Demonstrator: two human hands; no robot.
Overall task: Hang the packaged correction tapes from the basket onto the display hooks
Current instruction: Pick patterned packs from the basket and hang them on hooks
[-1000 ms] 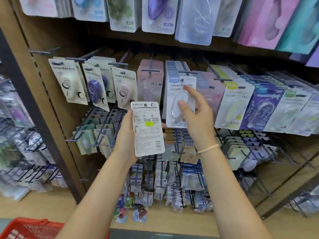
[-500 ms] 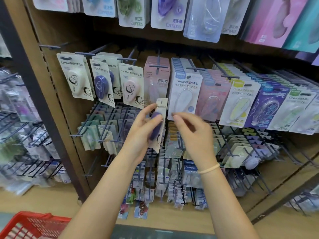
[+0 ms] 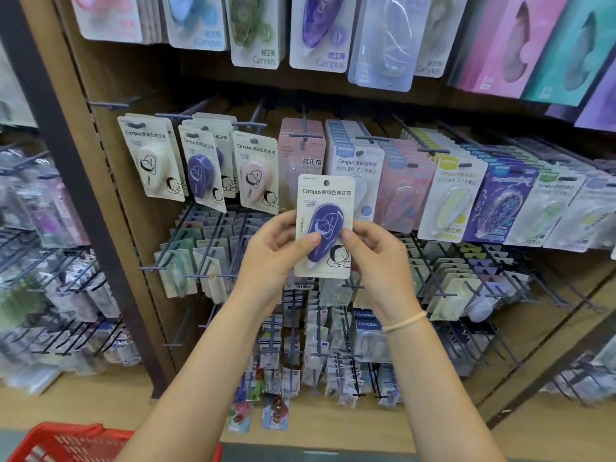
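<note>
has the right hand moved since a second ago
Yes. The right hand has come down from the white refill pack on its hook and now pinches the purple tape pack below it.

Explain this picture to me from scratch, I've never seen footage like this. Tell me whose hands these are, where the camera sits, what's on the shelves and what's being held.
There is no machine here. A person wears a wide-angle camera on the head, so you look forward and down along their own two arms at a shop display.

The left hand and the right hand together hold one packaged correction tape: a pale card with a purple, teardrop-shaped tape under a clear blister and a hanging hole at the top. It faces the camera, upright, thumbs pressing on its front.

Behind it is a wooden rack of display hooks, most of them carrying more carded tapes. A matching purple package hangs up and to the left, likely where this one belongs.

At the bottom left is the corner of a red basket.
</note>
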